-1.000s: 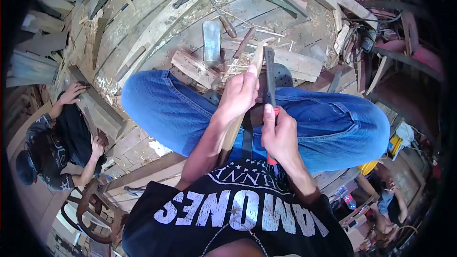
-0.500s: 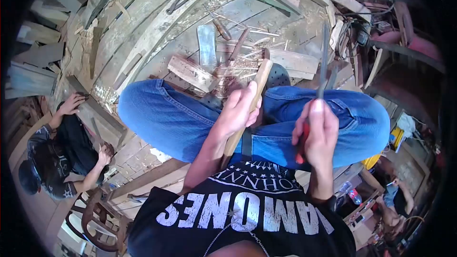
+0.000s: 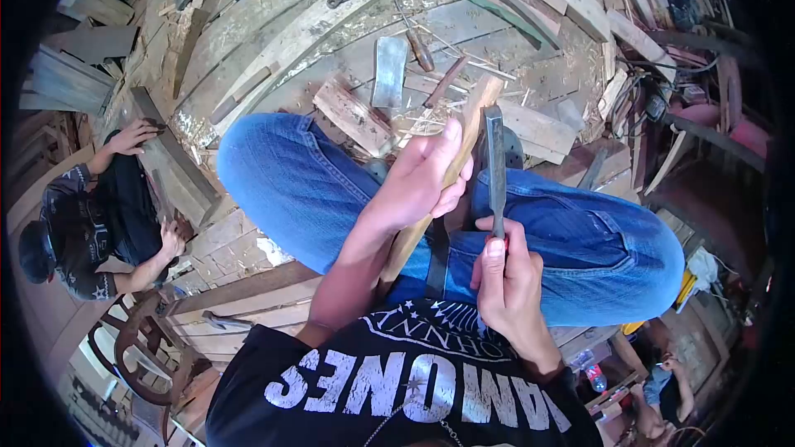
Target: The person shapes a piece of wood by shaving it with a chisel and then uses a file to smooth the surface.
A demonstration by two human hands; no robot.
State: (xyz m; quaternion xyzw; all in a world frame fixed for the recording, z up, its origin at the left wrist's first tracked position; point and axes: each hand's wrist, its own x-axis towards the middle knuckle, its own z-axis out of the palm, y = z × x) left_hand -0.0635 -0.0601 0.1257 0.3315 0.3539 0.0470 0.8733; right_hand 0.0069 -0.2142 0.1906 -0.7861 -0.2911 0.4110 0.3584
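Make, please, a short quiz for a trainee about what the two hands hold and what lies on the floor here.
1. True or false: the left hand holds the wooden stick.
2. What does the right hand grip? A. pliers B. a dark metal tool C. a plank
3. Fill the gap: the flat metal blade lies on the ___ floor.
Key: 1 true; 2 B; 3 wooden.
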